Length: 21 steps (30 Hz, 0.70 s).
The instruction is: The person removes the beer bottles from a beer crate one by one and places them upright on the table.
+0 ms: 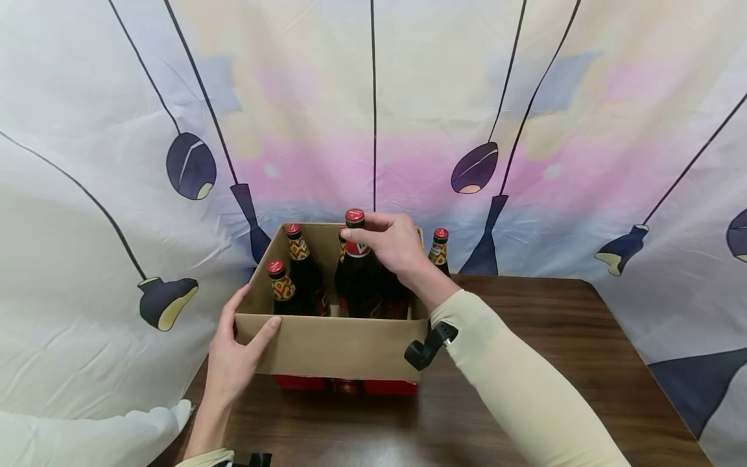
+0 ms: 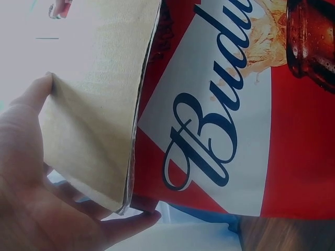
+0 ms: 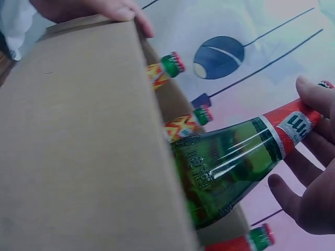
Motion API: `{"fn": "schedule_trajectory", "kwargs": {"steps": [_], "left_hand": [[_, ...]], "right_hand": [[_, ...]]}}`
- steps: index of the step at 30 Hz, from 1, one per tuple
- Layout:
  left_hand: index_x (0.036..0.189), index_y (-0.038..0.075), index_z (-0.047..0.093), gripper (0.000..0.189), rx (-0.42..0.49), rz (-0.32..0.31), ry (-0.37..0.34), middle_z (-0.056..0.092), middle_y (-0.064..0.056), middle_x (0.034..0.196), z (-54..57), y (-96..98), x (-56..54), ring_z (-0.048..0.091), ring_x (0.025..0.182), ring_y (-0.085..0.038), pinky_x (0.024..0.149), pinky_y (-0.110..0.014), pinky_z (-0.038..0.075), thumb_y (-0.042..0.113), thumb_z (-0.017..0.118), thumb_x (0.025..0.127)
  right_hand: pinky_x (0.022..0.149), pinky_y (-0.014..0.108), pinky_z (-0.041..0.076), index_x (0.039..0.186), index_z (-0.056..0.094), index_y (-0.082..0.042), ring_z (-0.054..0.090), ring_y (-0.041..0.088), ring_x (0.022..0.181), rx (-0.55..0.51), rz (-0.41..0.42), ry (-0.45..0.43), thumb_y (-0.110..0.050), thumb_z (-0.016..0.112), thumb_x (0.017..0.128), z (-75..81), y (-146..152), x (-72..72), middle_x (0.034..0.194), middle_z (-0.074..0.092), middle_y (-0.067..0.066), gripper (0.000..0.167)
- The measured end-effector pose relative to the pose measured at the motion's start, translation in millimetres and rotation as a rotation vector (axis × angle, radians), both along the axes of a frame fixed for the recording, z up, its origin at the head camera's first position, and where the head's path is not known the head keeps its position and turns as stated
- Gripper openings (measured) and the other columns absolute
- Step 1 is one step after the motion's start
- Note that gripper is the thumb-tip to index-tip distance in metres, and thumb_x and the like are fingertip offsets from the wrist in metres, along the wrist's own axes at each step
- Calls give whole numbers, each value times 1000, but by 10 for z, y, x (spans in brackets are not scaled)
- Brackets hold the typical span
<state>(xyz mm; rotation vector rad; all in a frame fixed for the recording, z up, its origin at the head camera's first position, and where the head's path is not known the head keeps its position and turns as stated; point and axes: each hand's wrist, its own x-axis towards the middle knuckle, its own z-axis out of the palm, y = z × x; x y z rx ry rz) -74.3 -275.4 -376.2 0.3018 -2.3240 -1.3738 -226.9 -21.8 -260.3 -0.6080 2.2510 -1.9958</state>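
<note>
A cardboard box point(image 1: 350, 347) stands on the table, its top flaps up and red printed sides below. My left hand point(image 1: 230, 357) grips its left front corner, the thumb over the front flap and fingers round the side. Between thumb and fingers, my right hand point(image 1: 397, 243) holds a green glass beer bottle point(image 3: 225, 162) by its red-labelled neck. That bottle stands higher than the others, its lower part hidden behind the front flap. Several bottles with yellow-patterned necks, one of them a front-left bottle point(image 1: 281, 285), stand inside the box.
Another capped bottle point(image 1: 440, 250) shows just beyond the box's right side. The dark wooden table point(image 1: 525, 324) extends to the right. Behind hangs a cloth point(image 1: 315, 117) printed with lamps, and white fabric point(image 1: 93, 438) bunches at the lower left.
</note>
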Motion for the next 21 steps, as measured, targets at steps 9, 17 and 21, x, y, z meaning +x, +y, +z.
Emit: {"fn": "schedule_trajectory", "kwargs": {"steps": [9,17,21], "left_hand": [[166,39,31,79,-8,-1,0,39,-13,164,-5,-7,5,47,136,-35,101,-53,41,35,73,100],[166,39,30,79,-11,5,-13,41,-14,162,-1,-13,-8,49,132,-35,98,-52,44,36,73,100],[166,39,31,79,-8,3,-12,41,-13,163,-5,-12,-7,49,133,-35,100,-54,43,36,73,100]], "right_hand": [[90,35,55,125,80,-12,67,20,111,-49,-15,9,-22,85,91,336,137,-28,121,78,10,37],[116,42,39,125,80,-15,60,15,128,-45,-64,37,-27,88,89,976,376,-29,125,77,2,39],[113,41,41,126,78,-12,60,18,125,-105,-72,59,-23,87,90,1307,547,-48,122,77,4,39]]}}
